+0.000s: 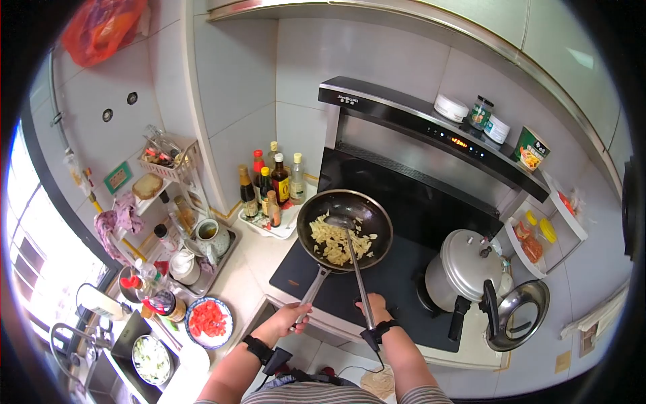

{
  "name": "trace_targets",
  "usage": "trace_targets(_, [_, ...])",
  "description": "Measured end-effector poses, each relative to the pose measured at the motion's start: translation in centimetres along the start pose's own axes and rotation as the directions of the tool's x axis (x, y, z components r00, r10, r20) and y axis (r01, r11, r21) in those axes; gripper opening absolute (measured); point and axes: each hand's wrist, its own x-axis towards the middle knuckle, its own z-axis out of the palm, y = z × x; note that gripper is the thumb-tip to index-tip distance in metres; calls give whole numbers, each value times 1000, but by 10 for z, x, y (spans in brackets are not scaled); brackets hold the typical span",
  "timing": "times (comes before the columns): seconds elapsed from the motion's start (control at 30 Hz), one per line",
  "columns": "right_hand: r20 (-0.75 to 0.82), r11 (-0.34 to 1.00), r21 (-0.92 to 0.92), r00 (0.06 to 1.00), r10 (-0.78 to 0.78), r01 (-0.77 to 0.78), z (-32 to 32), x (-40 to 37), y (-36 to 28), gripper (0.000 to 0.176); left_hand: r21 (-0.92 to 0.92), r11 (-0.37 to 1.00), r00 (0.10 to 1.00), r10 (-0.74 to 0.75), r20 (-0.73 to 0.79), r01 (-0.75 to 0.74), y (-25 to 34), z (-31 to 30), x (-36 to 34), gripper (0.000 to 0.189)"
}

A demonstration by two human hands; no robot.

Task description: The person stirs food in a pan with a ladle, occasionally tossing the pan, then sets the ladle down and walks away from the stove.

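My left hand [291,319] is closed around the handle of a dark frying pan [378,214] on the left side of the black cooktop [397,286]. Pale yellow chopped pieces [328,241], like cooked egg, lie in the pan. In my right hand [375,308], partly turned from view, is the long metal handle of a spatula [353,256]. The spatula's head rests among the pieces near the pan's middle. Both wrists wear black straps.
A pressure cooker [465,262] stands on the right, its handle toward me, beside a steel lid [521,316]. Sauce bottles [279,178] crowd a tray behind left. A plate of chopped red pieces [208,323] and a bowl of white-green pieces [152,359] sit left.
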Motion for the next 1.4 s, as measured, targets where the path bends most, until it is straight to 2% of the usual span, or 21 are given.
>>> trace_targets(0.17, [37,985,-37,986,-165,166,-15,-6,1,26,-3,1000,1000,16,19,-16,-2,-3,2,28])
trace_targets(0.23, [47,972,-35,972,-229,231,-9,-5,9,29,0,1000,1000,1,9,-1,-2,-2,2,26])
trace_targets(0.3, [-82,961,63,961,-265,271,4,-6,20,28,0,1000,1000,-1,7,1,-1,-2,3,27])
trace_targets(0.33, [-83,961,62,961,-264,269,12,-7,24,28,2,1000,1000,-6,4,6,-1,-1,3,27])
trace_targets(0.4, [-99,987,143,994,-55,69,19,-6,30,33,9,1000,1000,-19,-4,19,-1,0,1,27])
trace_targets(0.43, [-108,987,140,993,-58,73,18,-7,32,33,14,999,999,-30,-15,30,1,0,2,28])
trace_targets(0.5, [-256,963,265,966,26,44,-1,-29,28,33,24,1000,1000,-17,-6,17,-1,-3,4,28])
trace_targets(0.53, [-261,964,262,965,25,46,-13,-38,22,33,31,999,1000,-13,3,12,-3,-4,6,29])
trace_targets(0.57, [-258,851,524,956,137,20,-26,-48,15,35,34,999,1000,-16,-3,16,-2,-4,6,29])
trace_targets(0.6, [-222,667,745,944,243,3,-34,-54,11,38,36,999,1000,-13,0,13,-1,-3,5,29])
trace_targets(0.63, [-244,598,798,946,212,72,-43,-61,6,44,26,1000,1000,-14,5,13,-1,-2,4,29])
trace_targets(0.67, [-244,598,798,946,212,72,-52,-71,0,44,16,1000,1000,-15,8,15,-1,-2,4,29])
trace_targets(0.73, [-319,810,564,947,33,162,-92,-103,-41,46,15,1000,1000,-14,12,14,-1,-1,3,29])
trace_targets(0.77, [-315,809,566,948,37,156,-87,-104,-48,46,12,1000,1000,-12,15,12,-2,0,3,29])
trace_targets(0.83, [-348,966,209,935,-71,152,-80,-105,-58,48,16,1000,1000,-10,17,10,-3,0,3,29])
trace_targets(0.87, [-347,966,209,935,-72,152,-72,-101,-59,48,21,1000,1000,-1,17,1,-2,-1,4,29])
trace_targets(0.93, [-200,991,123,979,-33,58,-62,-94,-65,51,19,1000,1000,-1,19,1,-3,-2,5,29])
trace_targets(1.2, [-198,995,100,980,-3,23,-77,-92,-78,47,57,998,999,-18,48,16,2,-6,12,26])
trace_targets(1.27, [-221,987,156,972,80,-45,-71,-78,-71,45,-12,999,991,-48,128,50,2,-16,34,25])
trace_targets(1.33, [-228,982,180,969,97,-56,-70,-79,-64,45,-67,997,990,-31,137,41,13,-5,30,19])
trace_targets(1.4, [-304,969,244,947,101,-25,-63,-83,-54,44,-209,960,914,-92,396,187,5,-12,47,22])
